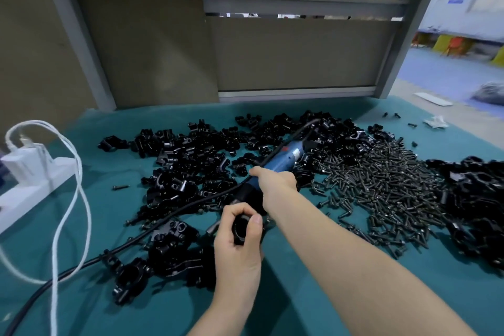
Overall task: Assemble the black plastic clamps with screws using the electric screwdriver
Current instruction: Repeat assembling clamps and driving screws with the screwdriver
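Left hand grips clamp — right hand, screwdriver

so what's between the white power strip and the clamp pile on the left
In the head view: the looping white cable, one loose screw, otherwise bare green mat.

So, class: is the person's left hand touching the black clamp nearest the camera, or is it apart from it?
Touching. The head view shows the left hand with its fingers and thumb curled round the black clamp, with no gap between them.
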Available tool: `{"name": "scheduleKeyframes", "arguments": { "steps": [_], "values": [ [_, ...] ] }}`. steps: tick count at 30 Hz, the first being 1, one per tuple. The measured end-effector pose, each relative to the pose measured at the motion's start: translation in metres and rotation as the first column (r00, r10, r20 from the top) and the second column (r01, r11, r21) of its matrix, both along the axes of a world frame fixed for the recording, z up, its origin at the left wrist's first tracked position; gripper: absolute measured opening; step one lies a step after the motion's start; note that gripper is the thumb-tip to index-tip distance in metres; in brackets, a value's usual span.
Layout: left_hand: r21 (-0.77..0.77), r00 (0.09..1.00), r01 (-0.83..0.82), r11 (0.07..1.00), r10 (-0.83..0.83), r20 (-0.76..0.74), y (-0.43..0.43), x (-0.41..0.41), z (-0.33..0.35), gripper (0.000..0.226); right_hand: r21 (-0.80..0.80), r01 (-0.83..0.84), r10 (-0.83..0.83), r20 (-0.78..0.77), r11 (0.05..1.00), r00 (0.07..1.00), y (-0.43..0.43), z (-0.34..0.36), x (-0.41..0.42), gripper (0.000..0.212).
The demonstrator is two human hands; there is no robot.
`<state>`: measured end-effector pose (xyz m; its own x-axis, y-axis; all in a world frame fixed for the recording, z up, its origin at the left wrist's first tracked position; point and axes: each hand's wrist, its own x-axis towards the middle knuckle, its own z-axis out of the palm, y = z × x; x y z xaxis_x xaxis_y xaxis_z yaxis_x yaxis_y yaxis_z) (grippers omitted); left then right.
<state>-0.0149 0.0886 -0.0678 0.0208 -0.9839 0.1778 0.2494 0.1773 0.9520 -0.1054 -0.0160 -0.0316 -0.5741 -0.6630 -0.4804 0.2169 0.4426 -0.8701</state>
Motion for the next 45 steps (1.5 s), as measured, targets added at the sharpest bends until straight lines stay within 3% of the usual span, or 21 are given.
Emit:
{"name": "scheduleKeyframes", "arguments": {
  "steps": [4, 8, 10, 12, 16, 19, 22, 24, 26, 27, 29, 31, 37, 45],
  "values": [
    [0.034, 0.997, -0.015, 0.999, 0.017, -0.070, 0.000, 0.002, 0.002, 0.016, -0.097, -0.041, 0.045, 0.042, 0.994, 0.998, -0.004, 0.003, -0.018, 0.043],
    [0.020, 0.996, -0.046, 0.999, 0.047, -0.069, 0.003, 0.002, 0.004, 0.009, -0.066, -0.167, 0.170, 0.044, 0.984, 0.985, -0.001, 0.006, -0.038, 0.030],
    [0.022, 0.994, -0.065, 0.998, 0.067, -0.092, 0.004, 0.004, 0.006, 0.008, -0.067, -0.209, 0.215, 0.080, 0.975, 0.973, 0.000, 0.009, -0.046, 0.044],
    [0.026, 0.991, -0.082, 0.996, 0.084, -0.103, 0.003, 0.005, 0.007, 0.010, -0.103, -0.210, 0.222, 0.128, 0.972, 0.967, 0.000, 0.015, -0.059, 0.047],
    [0.033, 0.994, -0.082, 0.996, 0.084, -0.076, 0.002, 0.005, 0.004, 0.020, -0.175, -0.244, 0.291, 0.342, 0.954, 0.893, 0.013, 0.034, -0.087, 0.030],
    [0.006, 0.994, -0.093, 0.996, 0.093, -0.052, 0.002, 0.005, 0.004, 0.009, -0.360, -0.169, 0.343, 0.503, 0.918, 0.793, 0.023, 0.044, -0.090, 0.043],
    [-0.030, 0.992, -0.121, 0.992, 0.122, 0.018, -0.002, 0.007, 0.005, 0.008, -0.588, -0.049, 0.429, 0.527, 0.807, 0.733, 0.032, 0.063, -0.080, 0.063],
    [-0.056, 0.984, -0.159, 0.986, 0.163, 0.070, -0.005, 0.010, 0.005, 0.015, -0.679, -0.017, 0.479, 0.500, 0.734, 0.721, 0.035, 0.075, -0.075, 0.059],
    [-0.051, 0.979, -0.179, 0.982, 0.183, 0.086, -0.008, 0.012, 0.005, 0.022, -0.731, -0.045, 0.491, 0.410, 0.681, 0.769, 0.036, 0.079, -0.072, 0.040],
    [-0.043, 0.977, -0.188, 0.981, 0.191, 0.099, -0.010, 0.012, 0.005, 0.024, -0.733, -0.060, 0.458, 0.356, 0.678, 0.815, 0.036, 0.080, -0.069, 0.027],
    [-0.053, 0.964, -0.214, 0.975, 0.220, 0.153, -0.012, 0.013, 0.003, 0.023, -0.717, -0.048, 0.342, 0.272, 0.695, 0.899, 0.034, 0.077, -0.066, 0.027],
    [-0.062, 0.952, -0.217, 0.974, 0.226, 0.206, -0.012, 0.013, 0.000, 0.014, -0.694, 0.033, 0.241, 0.294, 0.719, 0.925, 0.032, 0.074, -0.067, 0.020],
    [-0.099, 0.928, -0.134, 0.986, 0.159, 0.336, -0.023, 0.021, 0.001, 0.019, -0.586, 0.252, 0.083, 0.484, 0.770, 0.871, 0.021, 0.055, -0.088, 0.020],
    [-0.032, 0.955, -0.079, 0.996, 0.085, 0.284, -0.027, 0.021, -0.001, 0.027, -0.512, 0.283, 0.094, 0.591, 0.811, 0.801, 0.011, 0.040, -0.086, 0.020]
  ]
}}
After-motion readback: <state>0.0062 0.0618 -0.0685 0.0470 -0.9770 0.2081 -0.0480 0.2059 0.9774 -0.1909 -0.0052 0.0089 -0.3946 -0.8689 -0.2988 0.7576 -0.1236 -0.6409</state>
